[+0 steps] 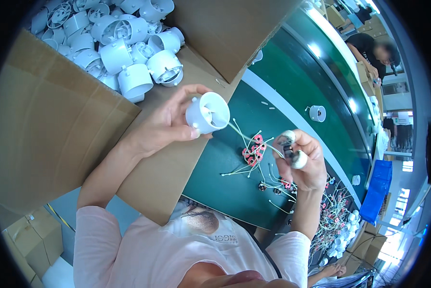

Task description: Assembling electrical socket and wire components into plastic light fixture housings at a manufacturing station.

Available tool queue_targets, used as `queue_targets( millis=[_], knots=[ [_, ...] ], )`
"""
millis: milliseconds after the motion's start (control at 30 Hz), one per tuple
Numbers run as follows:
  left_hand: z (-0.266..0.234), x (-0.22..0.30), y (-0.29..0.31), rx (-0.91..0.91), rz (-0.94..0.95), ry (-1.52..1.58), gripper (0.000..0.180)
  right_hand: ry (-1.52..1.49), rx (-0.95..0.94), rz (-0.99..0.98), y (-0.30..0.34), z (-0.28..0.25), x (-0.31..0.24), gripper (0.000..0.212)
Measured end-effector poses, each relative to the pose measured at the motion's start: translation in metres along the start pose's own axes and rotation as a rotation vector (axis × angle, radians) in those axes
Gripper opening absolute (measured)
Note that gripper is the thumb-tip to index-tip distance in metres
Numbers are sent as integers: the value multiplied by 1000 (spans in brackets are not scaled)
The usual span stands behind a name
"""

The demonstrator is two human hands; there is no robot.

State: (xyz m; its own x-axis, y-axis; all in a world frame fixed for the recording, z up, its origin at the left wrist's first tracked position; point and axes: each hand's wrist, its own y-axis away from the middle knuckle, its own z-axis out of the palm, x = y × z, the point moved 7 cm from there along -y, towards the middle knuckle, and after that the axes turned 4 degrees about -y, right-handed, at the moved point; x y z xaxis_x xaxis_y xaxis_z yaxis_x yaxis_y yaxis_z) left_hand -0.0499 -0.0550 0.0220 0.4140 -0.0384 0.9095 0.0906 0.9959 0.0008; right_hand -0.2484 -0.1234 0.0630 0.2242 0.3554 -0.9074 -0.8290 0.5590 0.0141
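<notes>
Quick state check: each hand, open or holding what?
Left hand: closed around a white cylindrical housing.
Right hand: closed on a small dark part, too blurred to identify.

Wired red parts [254, 152] lie on the green table [206, 185]

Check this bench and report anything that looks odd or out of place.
Nothing looks clearly spilled or broken. Two things stand out: the wired parts at the far right lie in a tangle, their wires crossing every way; and the pale finger covers on the right hand show dark smudges, so they look soiled.
</notes>
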Motion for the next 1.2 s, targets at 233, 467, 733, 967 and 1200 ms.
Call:
queue_targets(
  millis=[233,467,733,967,1200],
  knots=[
    [13,-7,3,-126,-111,-54,75,-411,-89,32,-15,12,-4,43],
    [17,2,2,-171,21,-680,69,-538,-18,109,-38,20,0,41],
    [32,13,4,-135,176,-682,57,-468,-17,144,-47,23,3,39],
    [41,18,6,-188,127,-717,57,-371,-15,167,-51,28,2,44],
    [33,11,2,-256,130,-632,59,-197,-54,133,-68,36,-2,50]
  ],
)
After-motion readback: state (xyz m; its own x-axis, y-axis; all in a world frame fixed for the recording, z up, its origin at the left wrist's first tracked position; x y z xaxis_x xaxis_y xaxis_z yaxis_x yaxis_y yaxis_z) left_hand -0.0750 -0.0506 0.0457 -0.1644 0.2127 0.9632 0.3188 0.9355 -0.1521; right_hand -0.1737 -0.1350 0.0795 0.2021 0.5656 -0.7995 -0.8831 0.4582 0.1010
